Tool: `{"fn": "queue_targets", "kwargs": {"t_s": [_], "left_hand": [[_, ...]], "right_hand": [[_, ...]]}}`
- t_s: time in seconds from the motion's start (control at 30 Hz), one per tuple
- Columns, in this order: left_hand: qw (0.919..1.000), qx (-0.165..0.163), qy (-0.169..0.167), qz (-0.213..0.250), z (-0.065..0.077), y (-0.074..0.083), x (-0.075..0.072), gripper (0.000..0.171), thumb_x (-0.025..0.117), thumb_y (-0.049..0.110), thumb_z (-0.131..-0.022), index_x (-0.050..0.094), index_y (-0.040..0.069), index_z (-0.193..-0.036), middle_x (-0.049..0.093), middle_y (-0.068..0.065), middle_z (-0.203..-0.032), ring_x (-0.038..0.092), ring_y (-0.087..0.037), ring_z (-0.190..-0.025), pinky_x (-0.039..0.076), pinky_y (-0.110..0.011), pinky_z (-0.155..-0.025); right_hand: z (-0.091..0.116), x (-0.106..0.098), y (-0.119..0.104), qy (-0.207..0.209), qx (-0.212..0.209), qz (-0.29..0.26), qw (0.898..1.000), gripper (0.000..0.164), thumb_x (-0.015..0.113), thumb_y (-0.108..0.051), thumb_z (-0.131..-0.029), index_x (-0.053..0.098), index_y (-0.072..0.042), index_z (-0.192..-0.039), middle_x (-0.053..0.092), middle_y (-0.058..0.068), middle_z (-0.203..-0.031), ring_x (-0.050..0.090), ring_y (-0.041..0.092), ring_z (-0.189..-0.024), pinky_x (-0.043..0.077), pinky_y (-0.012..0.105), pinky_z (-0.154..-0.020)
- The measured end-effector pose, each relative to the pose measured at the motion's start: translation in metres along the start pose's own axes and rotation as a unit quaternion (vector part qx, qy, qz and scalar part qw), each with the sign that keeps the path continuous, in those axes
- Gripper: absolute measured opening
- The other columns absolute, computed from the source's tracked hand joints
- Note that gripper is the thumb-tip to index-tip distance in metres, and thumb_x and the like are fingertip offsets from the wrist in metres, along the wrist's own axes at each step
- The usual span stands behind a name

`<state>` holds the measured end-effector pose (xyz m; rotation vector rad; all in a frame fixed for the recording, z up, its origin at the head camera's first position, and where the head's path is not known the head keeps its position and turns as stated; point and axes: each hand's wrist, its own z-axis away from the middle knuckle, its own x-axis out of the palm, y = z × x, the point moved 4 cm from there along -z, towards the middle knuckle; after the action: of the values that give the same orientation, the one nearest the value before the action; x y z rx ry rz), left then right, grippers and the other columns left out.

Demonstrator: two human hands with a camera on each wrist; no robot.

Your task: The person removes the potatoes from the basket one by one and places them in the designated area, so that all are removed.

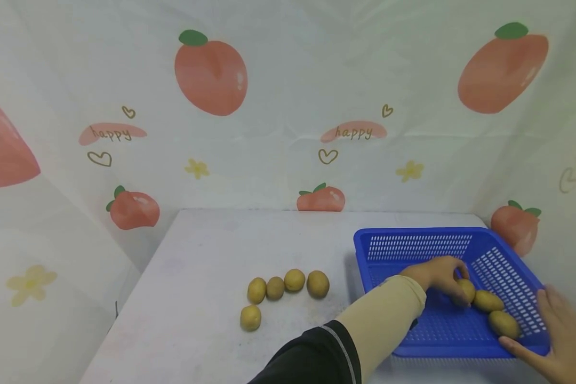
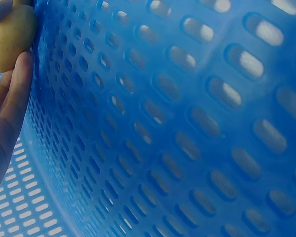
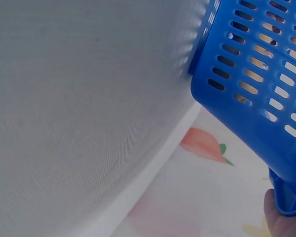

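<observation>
A blue plastic basket (image 1: 420,233) with slotted walls stands on the right of the table. My left hand (image 1: 439,274) reaches into it and holds a potato (image 1: 466,290) near the right wall. In the left wrist view, fingers grip this yellow potato (image 2: 12,37) close against the slotted wall. Beside it, two more potatoes lie along that wall, an oblong potato (image 1: 488,302) and a nearer potato (image 1: 504,324). My right hand (image 1: 564,330) rests at the basket's near right corner, thumb and fingers spread along the rim. In the right wrist view only fingertips show by the rim.
Several loose potatoes lie mid-table: a row ending at a larger potato (image 1: 318,284), and one potato (image 1: 250,318) nearer me. The white table (image 1: 187,298) meets a fruit-printed cloth (image 1: 278,96) behind and at the sides.
</observation>
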<state>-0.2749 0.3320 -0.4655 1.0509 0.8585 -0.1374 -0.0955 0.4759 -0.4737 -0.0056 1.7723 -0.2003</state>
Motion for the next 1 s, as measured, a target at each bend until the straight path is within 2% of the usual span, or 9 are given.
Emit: {"fn": "queue_targets", "kwargs": {"t_s": [0.13,0.27,0.33,0.37,0.5,0.63,0.73,0.87,1.0], "left_hand": [[0.9997,0.014,0.005,-0.02,0.0,-0.001,0.0,0.044,0.092,0.02,-0.08,0.071,0.021,-0.118,0.067,0.015,-0.101,0.056,0.005,-0.081,0.043,-0.006,-0.07],[0.9992,0.028,0.016,-0.024,0.004,-0.002,-0.003,0.042,0.091,0.02,-0.081,0.072,0.019,-0.119,0.067,0.014,-0.101,0.055,0.006,-0.082,0.042,-0.004,-0.07],[0.9989,0.035,0.031,-0.006,0.007,-0.001,-0.008,0.043,0.09,0.02,-0.081,0.072,0.018,-0.12,0.069,0.013,-0.102,0.056,0.006,-0.083,0.042,-0.004,-0.071],[0.9983,0.04,0.039,0.013,0.009,0.0,-0.011,0.044,0.09,0.019,-0.082,0.072,0.017,-0.121,0.07,0.012,-0.104,0.056,0.006,-0.084,0.043,-0.004,-0.072],[0.9906,0.053,0.07,0.104,0.017,0.008,-0.026,0.045,0.09,0.015,-0.081,0.071,0.016,-0.122,0.069,0.013,-0.106,0.059,0.006,-0.086,0.048,-0.006,-0.072],[0.9817,0.066,0.082,0.159,0.027,0.021,-0.039,0.045,0.089,0.013,-0.081,0.071,0.019,-0.122,0.066,0.016,-0.107,0.059,0.006,-0.087,0.052,-0.01,-0.072],[0.9786,0.078,0.083,0.171,0.036,0.031,-0.047,0.048,0.09,0.013,-0.081,0.07,0.02,-0.124,0.066,0.017,-0.109,0.06,0.007,-0.088,0.053,-0.01,-0.074],[0.9777,0.1,0.081,0.166,0.05,0.04,-0.057,0.052,0.091,0.013,-0.081,0.07,0.019,-0.128,0.068,0.017,-0.114,0.062,0.008,-0.09,0.053,-0.009,-0.075],[0.9779,0.128,0.078,0.147,0.065,0.043,-0.068,0.054,0.091,0.015,-0.082,0.068,0.019,-0.131,0.068,0.016,-0.119,0.062,0.009,-0.094,0.053,-0.007,-0.078]], "right_hand": [[0.0,0.0,-0.001,-0.002,0.007,0.006,1.0,0.134,0.07,-0.067,-0.089,-0.003,0.023,-0.156,-0.008,0.048,-0.162,-0.013,0.06,-0.155,-0.031,0.036,-0.114],[0.001,0.0,-0.006,-0.027,0.011,0.005,1.0,0.133,0.068,-0.067,-0.091,-0.003,0.025,-0.154,-0.011,0.05,-0.16,-0.014,0.064,-0.152,-0.023,0.06,-0.118],[0.001,0.0,-0.009,-0.037,0.012,0.002,0.999,0.131,0.067,-0.066,-0.092,-0.002,0.026,-0.153,-0.011,0.051,-0.159,-0.014,0.066,-0.151,-0.02,0.065,-0.117],[0.001,-0.001,-0.011,-0.042,0.011,0.0,0.999,0.13,0.066,-0.066,-0.092,-0.002,0.027,-0.153,-0.012,0.051,-0.159,-0.015,0.066,-0.15,-0.021,0.066,-0.116],[-0.001,-0.004,-0.015,-0.018,-0.006,-0.024,1.0,0.126,0.07,-0.061,-0.092,0.004,0.028,-0.153,-0.006,0.051,-0.16,-0.012,0.065,-0.152,-0.03,0.044,-0.116],[-0.002,-0.003,-0.012,-0.018,0.002,-0.024,1.0,0.127,0.069,-0.062,-0.092,0.002,0.027,-0.154,-0.008,0.05,-0.16,-0.012,0.066,-0.152,-0.028,0.053,-0.117],[-0.002,-0.001,-0.008,-0.023,0.012,-0.018,1.0,0.13,0.069,-0.064,-0.091,-0.002,0.026,-0.154,-0.011,0.05,-0.16,-0.013,0.066,-0.151,-0.024,0.06,-0.117],[-0.002,-0.002,-0.004,-0.02,0.014,-0.017,1.0,0.131,0.069,-0.064,-0.091,-0.003,0.026,-0.154,-0.011,0.05,-0.159,-0.014,0.065,-0.151,-0.026,0.056,-0.117],[-0.001,-0.001,-0.003,-0.025,0.023,-0.013,0.999,0.132,0.067,-0.066,-0.092,-0.005,0.025,-0.154,-0.011,0.05,-0.159,-0.013,0.066,-0.151,-0.019,0.067,-0.117]]}}
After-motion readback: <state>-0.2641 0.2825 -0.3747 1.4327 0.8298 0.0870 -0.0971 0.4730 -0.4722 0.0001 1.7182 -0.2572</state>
